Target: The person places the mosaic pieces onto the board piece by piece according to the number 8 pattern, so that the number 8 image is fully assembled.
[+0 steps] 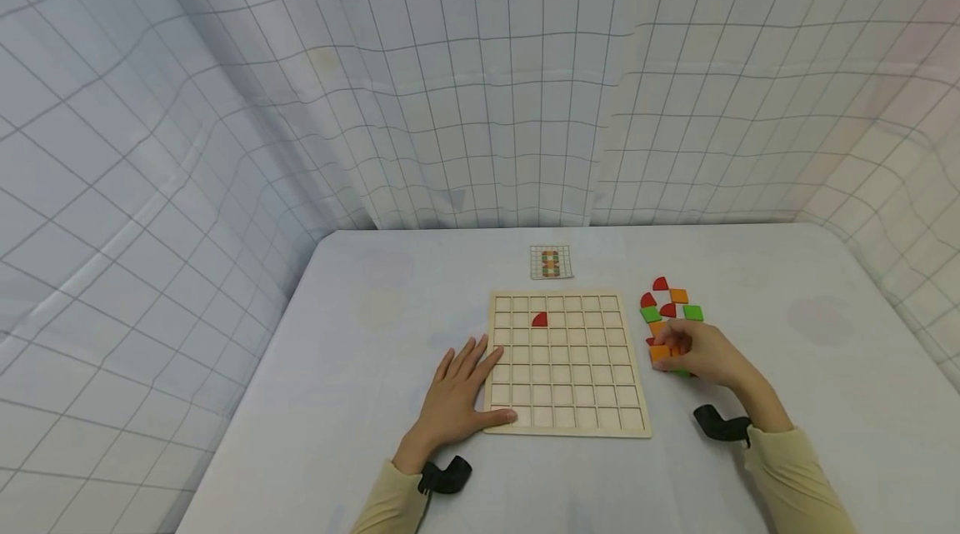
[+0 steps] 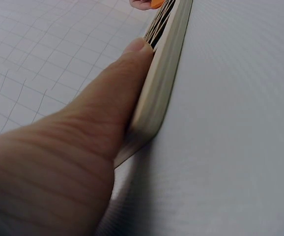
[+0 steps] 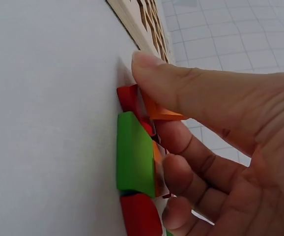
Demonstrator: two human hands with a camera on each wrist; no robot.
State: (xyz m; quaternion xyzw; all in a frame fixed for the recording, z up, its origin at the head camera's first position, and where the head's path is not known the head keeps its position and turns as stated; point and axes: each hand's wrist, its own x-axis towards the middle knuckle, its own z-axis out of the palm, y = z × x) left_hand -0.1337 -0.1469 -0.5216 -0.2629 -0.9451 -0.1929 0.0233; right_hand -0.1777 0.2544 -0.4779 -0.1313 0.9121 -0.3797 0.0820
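A pale wooden grid board (image 1: 566,435) lies on the table with one red quarter-circle tile (image 1: 540,320) in its upper part. On the board's left edge rests my left hand (image 1: 455,401), fingers spread and thumb over the near corner. To the right of the board, my right hand (image 1: 705,352) pinches an orange square tile (image 3: 167,115) between thumb and index finger. Around and beneath it sit loose tiles, among them a green tile (image 3: 133,155) and a red tile (image 3: 141,215) in the right wrist view. The hand hides some of them.
A small pattern card (image 1: 551,262) with a coloured design on a grid lies beyond the board. Several red, orange and green tiles (image 1: 692,313) spread to the board's right. White checked curtains (image 1: 495,101) hang behind and beside the white table (image 1: 337,334).
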